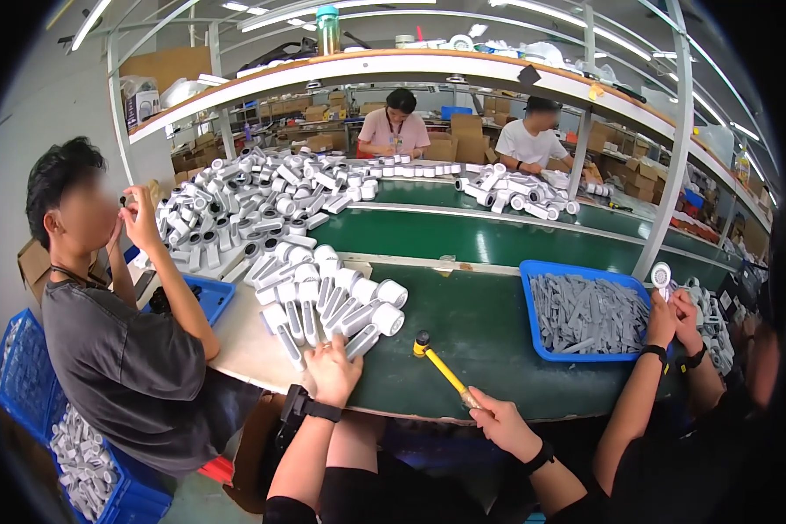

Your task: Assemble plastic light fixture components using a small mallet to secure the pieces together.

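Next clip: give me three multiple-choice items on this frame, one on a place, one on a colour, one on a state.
1. Where does the left hand rest?
A. on the pile of white handheld parts
B. in the blue tray
C. on the top shelf

2. What colour is the handle of the mallet?
A. red
B. yellow
C. green

3. What is the right hand doing?
A. lying open on the bench
B. gripping the mallet handle's end
C. holding a grey piece

Answers: 1 A, its fingers lie on the nearest white parts; 2 B, the handle is yellow with a dark head; 3 B, the fingers are closed round the handle's end.
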Available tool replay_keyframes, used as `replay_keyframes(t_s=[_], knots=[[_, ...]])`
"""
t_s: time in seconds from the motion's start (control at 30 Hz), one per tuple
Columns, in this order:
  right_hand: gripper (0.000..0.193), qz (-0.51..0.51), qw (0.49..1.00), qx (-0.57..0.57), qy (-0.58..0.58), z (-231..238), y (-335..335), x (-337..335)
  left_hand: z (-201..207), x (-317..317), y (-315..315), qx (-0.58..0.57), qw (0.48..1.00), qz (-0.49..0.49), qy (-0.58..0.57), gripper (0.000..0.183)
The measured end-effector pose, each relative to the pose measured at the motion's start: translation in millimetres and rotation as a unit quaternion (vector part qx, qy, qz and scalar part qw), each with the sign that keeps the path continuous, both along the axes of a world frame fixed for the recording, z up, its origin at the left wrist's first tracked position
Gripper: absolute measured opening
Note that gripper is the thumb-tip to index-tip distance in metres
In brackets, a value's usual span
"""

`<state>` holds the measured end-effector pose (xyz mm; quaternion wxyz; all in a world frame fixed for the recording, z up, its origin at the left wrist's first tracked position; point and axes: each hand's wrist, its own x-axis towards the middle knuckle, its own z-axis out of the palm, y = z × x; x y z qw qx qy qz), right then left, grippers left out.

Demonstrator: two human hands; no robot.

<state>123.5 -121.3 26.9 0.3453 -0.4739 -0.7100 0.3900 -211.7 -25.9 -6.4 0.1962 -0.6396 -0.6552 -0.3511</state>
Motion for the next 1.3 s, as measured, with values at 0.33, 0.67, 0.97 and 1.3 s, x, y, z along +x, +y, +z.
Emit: replay_keyframes(t_s=[0.33, 0.67, 0.97, 1.3], knots=[[0.053, 0.017, 0.948, -0.137, 0.285, -12, 51, -12, -12, -17, 22, -0.027, 0.996, 0.079, 0.045, 0.044], [0.065, -0.031, 0.95, -0.129, 0.283, -33, 46, -23, 22, 88, -26, -0.136, 0.957, -0.224, -0.126, 0.015], [0.068, -0.009, 0.959, -0.103, 0.263, -29, 43, -21, -11, 110, -25, -0.055, 0.966, -0.227, -0.108, 0.035], [0.069, -0.004, 0.954, -0.116, 0.275, -36, 48, -21, 13, 114, -35, -0.108, 0.954, -0.247, -0.129, 0.036]])
